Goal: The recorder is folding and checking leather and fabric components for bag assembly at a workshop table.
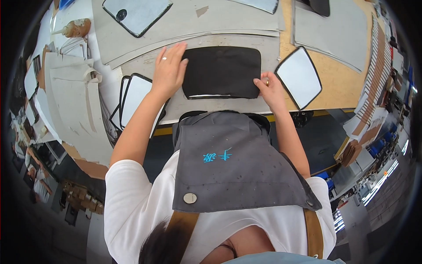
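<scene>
Flat grey cardboard sheets (237,20) partly cover the pale wooden worktable (338,94). Nearer the person, a matte black rounded-rectangular panel (222,70) lies with its long axis left to right, bare room beyond its far edge. The right hand (270,90) pinches its right edge; the left hand (170,70) spreads thumb from fingers at its left edge.

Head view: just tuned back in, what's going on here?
A person is handling a black panel with both hands. The left hand is open at its left edge, and the right hand pinches its right edge. A thin white strip shows along the near edge. A pale panel with a black rim lies to the right, and a stack of similar ones sits by the left forearm.
</scene>
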`<move>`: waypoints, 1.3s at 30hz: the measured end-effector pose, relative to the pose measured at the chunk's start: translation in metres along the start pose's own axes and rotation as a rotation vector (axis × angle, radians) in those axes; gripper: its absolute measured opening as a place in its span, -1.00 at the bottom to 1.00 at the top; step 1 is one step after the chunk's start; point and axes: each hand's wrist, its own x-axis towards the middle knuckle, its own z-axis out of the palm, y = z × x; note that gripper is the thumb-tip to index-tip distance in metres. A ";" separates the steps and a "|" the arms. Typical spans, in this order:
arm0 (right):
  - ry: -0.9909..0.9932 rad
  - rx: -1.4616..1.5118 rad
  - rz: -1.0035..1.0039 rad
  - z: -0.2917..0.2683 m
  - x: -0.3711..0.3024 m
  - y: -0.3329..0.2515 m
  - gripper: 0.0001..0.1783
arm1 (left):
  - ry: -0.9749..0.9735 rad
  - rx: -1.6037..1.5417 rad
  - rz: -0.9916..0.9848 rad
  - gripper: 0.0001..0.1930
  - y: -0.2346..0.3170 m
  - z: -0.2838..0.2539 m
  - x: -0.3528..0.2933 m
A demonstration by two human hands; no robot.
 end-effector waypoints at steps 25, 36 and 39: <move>-0.106 -1.306 -0.986 0.021 -0.001 -0.040 -0.49 | -0.153 -0.512 0.015 -0.67 0.045 -0.030 0.048; -0.060 -1.432 -1.000 0.037 -0.025 0.005 -0.40 | -0.383 -0.146 0.268 -0.64 0.018 0.036 0.037; -0.154 -1.388 -0.887 0.049 -0.020 -0.016 -0.37 | -0.277 -0.556 0.059 -0.66 0.015 0.036 0.031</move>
